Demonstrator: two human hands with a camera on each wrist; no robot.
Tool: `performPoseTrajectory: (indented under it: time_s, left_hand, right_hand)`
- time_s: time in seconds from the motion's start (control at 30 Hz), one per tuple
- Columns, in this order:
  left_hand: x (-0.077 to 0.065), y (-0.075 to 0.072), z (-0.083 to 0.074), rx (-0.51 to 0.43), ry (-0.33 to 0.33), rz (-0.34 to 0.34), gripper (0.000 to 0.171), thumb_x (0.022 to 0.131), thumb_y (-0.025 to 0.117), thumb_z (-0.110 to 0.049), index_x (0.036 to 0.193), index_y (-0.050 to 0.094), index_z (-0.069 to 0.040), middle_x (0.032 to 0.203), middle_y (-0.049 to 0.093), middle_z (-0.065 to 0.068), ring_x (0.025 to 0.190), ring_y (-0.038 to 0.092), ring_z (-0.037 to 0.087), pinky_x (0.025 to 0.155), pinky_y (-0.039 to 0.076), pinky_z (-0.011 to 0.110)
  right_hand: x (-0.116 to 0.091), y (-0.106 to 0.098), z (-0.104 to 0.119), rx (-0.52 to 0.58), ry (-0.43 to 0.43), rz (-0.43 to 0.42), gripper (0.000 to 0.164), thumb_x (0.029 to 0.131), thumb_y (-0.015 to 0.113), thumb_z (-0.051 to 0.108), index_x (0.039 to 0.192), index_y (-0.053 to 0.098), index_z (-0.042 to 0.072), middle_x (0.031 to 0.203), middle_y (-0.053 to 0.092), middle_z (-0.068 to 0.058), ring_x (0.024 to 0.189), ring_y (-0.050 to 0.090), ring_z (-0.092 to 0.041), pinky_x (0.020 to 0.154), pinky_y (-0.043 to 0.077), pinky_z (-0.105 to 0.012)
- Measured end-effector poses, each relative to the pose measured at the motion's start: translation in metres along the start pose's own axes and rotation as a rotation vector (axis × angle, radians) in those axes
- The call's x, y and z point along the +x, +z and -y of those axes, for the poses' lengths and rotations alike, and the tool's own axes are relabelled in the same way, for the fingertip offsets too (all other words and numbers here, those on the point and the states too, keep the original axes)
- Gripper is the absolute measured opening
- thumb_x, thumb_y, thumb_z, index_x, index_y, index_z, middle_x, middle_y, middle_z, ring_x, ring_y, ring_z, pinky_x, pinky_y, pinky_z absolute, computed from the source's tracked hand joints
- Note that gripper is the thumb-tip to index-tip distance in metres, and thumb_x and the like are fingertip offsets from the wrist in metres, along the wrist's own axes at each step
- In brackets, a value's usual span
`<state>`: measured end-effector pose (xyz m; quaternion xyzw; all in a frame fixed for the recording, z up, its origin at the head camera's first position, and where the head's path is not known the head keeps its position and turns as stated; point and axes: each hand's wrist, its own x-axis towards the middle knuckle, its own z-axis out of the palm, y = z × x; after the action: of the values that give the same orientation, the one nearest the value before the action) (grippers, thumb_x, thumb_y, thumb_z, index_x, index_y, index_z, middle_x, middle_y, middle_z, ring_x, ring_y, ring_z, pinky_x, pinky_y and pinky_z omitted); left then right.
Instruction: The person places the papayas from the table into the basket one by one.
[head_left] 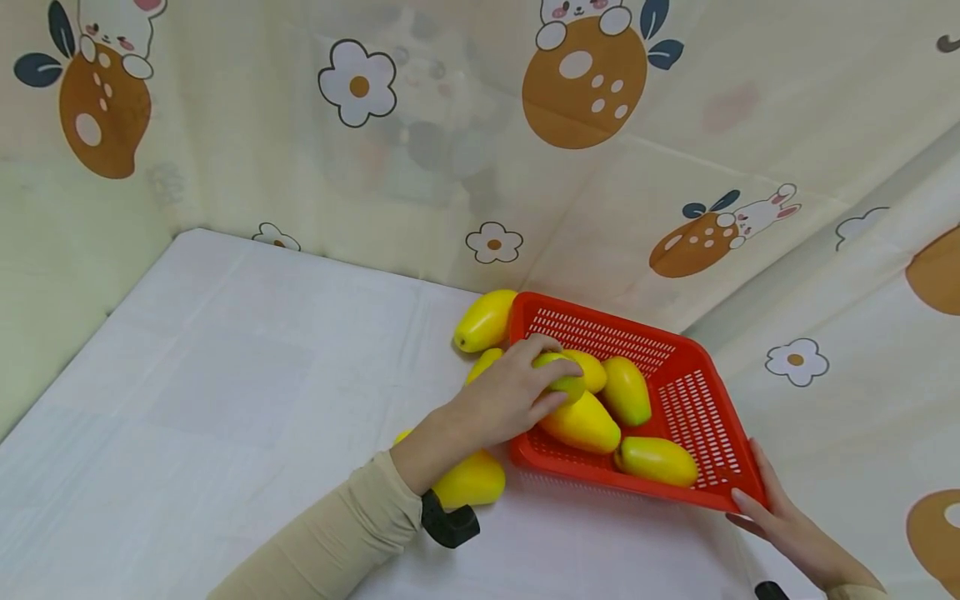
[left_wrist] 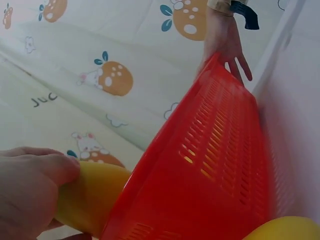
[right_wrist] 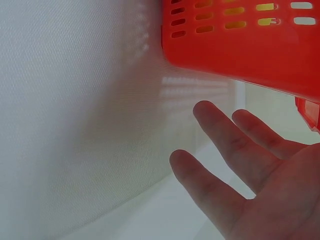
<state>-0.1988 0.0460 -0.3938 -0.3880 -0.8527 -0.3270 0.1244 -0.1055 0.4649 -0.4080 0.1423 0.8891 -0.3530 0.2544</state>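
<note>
My left hand (head_left: 517, 387) grips a yellow-green mango (head_left: 566, 379) above the left part of a red plastic basket (head_left: 697, 367); the left wrist view shows this mango (left_wrist: 92, 195) by the basket's rim. Several mangoes lie inside, among them one near the front wall (head_left: 658, 461). My right hand (head_left: 783, 517) holds the basket's right front corner, thumb over the rim. In the right wrist view, three fingers of the right hand (right_wrist: 280, 185) stretch out straight beneath the basket's outer wall (right_wrist: 240, 55).
Outside the basket's left end lie more mangoes, one at the back (head_left: 483, 321) and one in front (head_left: 472, 479), partly behind my left forearm. The white table (head_left: 187, 375) extends left. A patterned curtain (head_left: 450, 167) hangs behind and at the right.
</note>
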Motion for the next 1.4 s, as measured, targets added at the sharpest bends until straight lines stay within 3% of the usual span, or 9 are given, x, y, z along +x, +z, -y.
performPoseTrajectory:
  time_s: [0.33, 0.63, 0.8, 1.03, 1.27, 1.4]
  left_hand:
    - [0.000, 0.004, 0.003, 0.041, -0.002, 0.054, 0.032, 0.086, 0.059, -0.032, 0.117, 0.056, -0.028, 0.123, 0.043, -0.002, 0.109, 0.044, 0.011, 0.095, 0.042, 0.023]
    - [0.000, 0.011, 0.001, 0.200, 0.035, 0.273, 0.035, 0.087, 0.056, -0.037, 0.120, 0.058, -0.027, 0.123, 0.054, -0.006, 0.112, 0.050, 0.010, 0.099, 0.039, 0.024]
    - [-0.001, 0.010, -0.003, 0.237, 0.072, 0.335, 0.029, 0.087, 0.055, -0.039, 0.113, 0.062, -0.030, 0.110, 0.061, -0.012, 0.108, 0.050, 0.006, 0.104, 0.033, 0.028]
    - [-0.002, 0.009, -0.015, 0.272, 0.067, 0.399, 0.017, 0.086, 0.056, -0.041, 0.095, 0.068, -0.034, 0.079, 0.060, -0.015, 0.083, 0.051, 0.005, 0.097, 0.036, 0.032]
    - [-0.004, 0.012, -0.018, 0.330, 0.014, 0.479, 0.031, 0.089, 0.046, -0.048, 0.076, 0.065, -0.028, 0.055, 0.053, -0.011, 0.071, 0.054, 0.007, 0.105, 0.029, 0.036]
    - [-0.006, 0.016, -0.017, 0.319, 0.011, 0.491, 0.033, 0.091, 0.040, -0.049, 0.076, 0.062, -0.028, 0.055, 0.050, -0.010, 0.076, 0.053, 0.009, 0.108, 0.024, 0.038]
  right_hand:
    - [0.001, 0.000, -0.002, 0.002, 0.008, -0.009, 0.083, 0.093, 0.041, 0.043, 0.124, -0.036, 0.049, 0.146, -0.020, -0.021, 0.123, 0.026, -0.045, 0.086, 0.048, -0.048]
    - [0.001, 0.001, -0.002, 0.003, 0.022, -0.014, 0.084, 0.092, 0.042, 0.044, 0.124, -0.036, 0.048, 0.146, -0.020, -0.021, 0.122, 0.030, -0.042, 0.086, 0.048, -0.047]
    - [0.002, 0.000, -0.001, -0.003, 0.002, -0.019, 0.082, 0.093, 0.040, 0.043, 0.124, -0.036, 0.048, 0.146, -0.019, -0.022, 0.121, 0.033, -0.041, 0.084, 0.049, -0.047]
    - [0.002, 0.000, 0.000, -0.004, -0.006, -0.019, 0.081, 0.093, 0.040, 0.042, 0.125, -0.035, 0.048, 0.146, -0.016, -0.023, 0.119, 0.038, -0.036, 0.084, 0.049, -0.046]
    - [0.001, 0.000, 0.000, 0.007, 0.021, -0.002, 0.081, 0.093, 0.039, 0.043, 0.123, -0.036, 0.050, 0.146, -0.017, -0.023, 0.120, 0.037, -0.038, 0.085, 0.049, -0.047]
    - [0.001, 0.000, 0.001, 0.007, 0.038, -0.002, 0.082, 0.092, 0.040, 0.045, 0.123, -0.036, 0.051, 0.146, -0.017, -0.023, 0.119, 0.038, -0.037, 0.085, 0.049, -0.047]
